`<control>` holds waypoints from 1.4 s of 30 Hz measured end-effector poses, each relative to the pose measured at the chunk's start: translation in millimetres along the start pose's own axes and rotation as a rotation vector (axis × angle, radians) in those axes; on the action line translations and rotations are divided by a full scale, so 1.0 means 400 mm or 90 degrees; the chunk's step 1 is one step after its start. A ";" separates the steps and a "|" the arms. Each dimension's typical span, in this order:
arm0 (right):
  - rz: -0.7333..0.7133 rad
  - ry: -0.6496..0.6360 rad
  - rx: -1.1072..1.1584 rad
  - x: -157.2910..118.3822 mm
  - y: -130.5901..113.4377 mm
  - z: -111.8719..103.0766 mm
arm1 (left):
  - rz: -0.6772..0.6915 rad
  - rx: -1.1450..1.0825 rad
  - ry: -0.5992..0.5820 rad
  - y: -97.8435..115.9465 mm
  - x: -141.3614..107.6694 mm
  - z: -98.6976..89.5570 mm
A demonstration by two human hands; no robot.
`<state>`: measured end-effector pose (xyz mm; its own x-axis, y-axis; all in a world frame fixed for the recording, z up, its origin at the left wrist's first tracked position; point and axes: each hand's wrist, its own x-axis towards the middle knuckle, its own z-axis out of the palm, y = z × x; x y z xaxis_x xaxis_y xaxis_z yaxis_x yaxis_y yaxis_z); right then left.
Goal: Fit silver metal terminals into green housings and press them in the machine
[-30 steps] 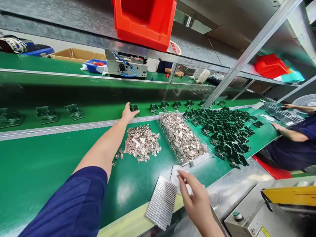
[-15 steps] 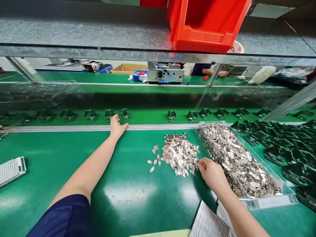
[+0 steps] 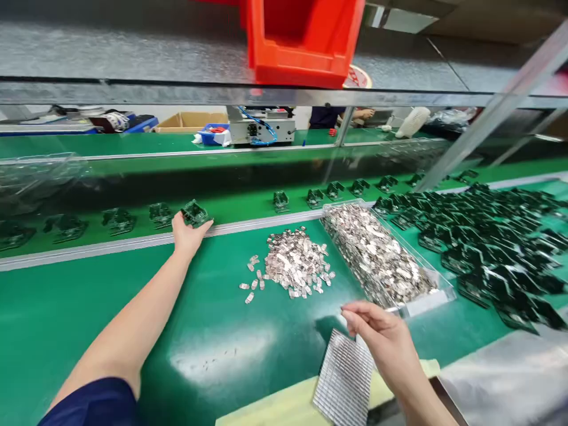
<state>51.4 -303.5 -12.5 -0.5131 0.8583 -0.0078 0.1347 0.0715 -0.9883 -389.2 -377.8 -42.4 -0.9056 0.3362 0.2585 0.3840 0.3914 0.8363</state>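
Circuit board sits gripped in the fingers of the left hand, which reaches across a metal rail toward the far green belt; the board is just over that belt, beside a row of like boards; right hand is raised off the near belt, its fingers curved, and whether it pinches anything I cannot tell; its fingertips are near the corner of a plastic tray heaped with small metal clips; below that hand lies a silver sheet of parts on a pale mat; loose clips form a pile left of the tray; dark boards crowd the belt to its right; a red bin sits overhead.
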 end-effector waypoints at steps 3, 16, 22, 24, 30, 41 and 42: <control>-0.018 0.027 0.069 -0.032 -0.006 0.020 | 0.000 -0.234 -0.096 0.066 -0.204 0.026; -0.058 0.177 0.045 -0.172 0.010 0.013 | -0.008 -0.581 -0.705 0.288 -0.690 0.053; -0.049 0.238 0.043 -0.192 0.038 0.081 | -0.011 -0.596 -0.734 0.258 -0.723 0.052; -0.051 0.238 0.018 -0.190 0.046 0.096 | -0.012 -0.601 -0.752 0.247 -0.726 0.050; -0.033 0.246 0.014 -0.185 0.051 0.113 | 0.014 -0.622 -0.772 0.224 -0.729 0.056; -0.005 0.284 0.095 -0.187 0.041 0.131 | 0.030 -0.587 -0.769 0.221 -0.731 0.056; -0.005 0.285 0.095 -0.187 0.042 0.132 | 0.029 -0.577 -0.768 0.220 -0.731 0.056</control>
<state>47.5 -393.4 -36.7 -0.0938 0.9950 0.0332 -0.0070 0.0327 -0.9994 -86.5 -422.6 -55.0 -0.0365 0.9912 0.1274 -0.2393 -0.1324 0.9619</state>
